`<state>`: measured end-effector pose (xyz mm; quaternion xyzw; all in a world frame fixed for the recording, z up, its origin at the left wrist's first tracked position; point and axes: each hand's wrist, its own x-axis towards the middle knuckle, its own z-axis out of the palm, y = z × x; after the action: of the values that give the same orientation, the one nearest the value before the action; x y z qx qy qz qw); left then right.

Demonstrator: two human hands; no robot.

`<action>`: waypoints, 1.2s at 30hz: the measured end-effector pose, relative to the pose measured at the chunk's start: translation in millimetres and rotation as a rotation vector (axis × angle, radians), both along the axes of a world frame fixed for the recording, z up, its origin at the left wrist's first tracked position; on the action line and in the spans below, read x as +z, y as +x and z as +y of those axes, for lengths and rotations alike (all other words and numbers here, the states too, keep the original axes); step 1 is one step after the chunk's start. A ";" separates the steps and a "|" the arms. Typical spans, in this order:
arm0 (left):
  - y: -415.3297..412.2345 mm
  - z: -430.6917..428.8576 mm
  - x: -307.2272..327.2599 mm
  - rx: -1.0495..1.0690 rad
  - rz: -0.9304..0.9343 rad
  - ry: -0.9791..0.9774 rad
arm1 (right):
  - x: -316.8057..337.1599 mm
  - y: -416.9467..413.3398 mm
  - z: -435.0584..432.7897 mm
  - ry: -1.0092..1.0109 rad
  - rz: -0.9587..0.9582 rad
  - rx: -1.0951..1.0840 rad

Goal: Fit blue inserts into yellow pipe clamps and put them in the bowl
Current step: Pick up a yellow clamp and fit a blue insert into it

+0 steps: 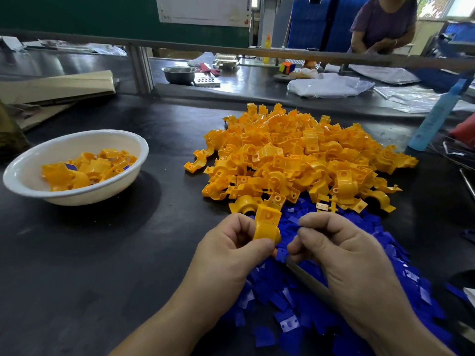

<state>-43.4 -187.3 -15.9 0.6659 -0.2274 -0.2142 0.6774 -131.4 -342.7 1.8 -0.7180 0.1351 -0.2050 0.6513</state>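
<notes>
My left hand grips a yellow pipe clamp between thumb and fingers, just above the near edge of the clamp pile. My right hand is close beside it on the right, fingers curled, pinching a blue insert at its fingertips just below the clamp. A large heap of yellow clamps lies beyond my hands. Loose blue inserts spread under and around my wrists. The white bowl at the left holds several yellow clamps, some showing blue inserts.
A dark table carries everything. Cardboard lies at the back left. A light blue tube leans at the right edge. Behind a rail stand a steel bowl, plastic bags and a person.
</notes>
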 end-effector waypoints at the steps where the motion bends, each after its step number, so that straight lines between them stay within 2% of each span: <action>1: -2.2 -0.8 -0.4 0.001 -0.030 0.014 | 0.6 -0.3 5.7 0.005 -0.006 0.030; 7: -8.6 -3.8 -1.2 -0.047 -0.107 0.011 | -2.6 1.3 18.3 -0.214 -0.004 -0.017; 19: -12.6 -4.4 -0.4 -0.106 -0.083 -0.064 | -4.6 0.7 15.3 -0.312 -0.008 -0.103; 27: -11.0 -2.8 -4.5 -0.125 -0.068 -0.020 | 0.1 -0.9 11.2 -0.131 -0.047 0.025; 33: -10.6 -2.7 -2.9 -0.027 -0.075 0.009 | -1.8 -2.2 9.8 -0.143 -0.059 0.048; 36: -8.2 -3.5 -4.0 -0.091 -0.023 -0.017 | -0.2 -2.2 12.0 -0.203 -0.049 0.106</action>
<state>-51.6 -190.8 -19.9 0.6517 -0.2670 -0.2353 0.6698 -133.6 -330.7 1.6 -0.7811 0.0594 -0.2004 0.5884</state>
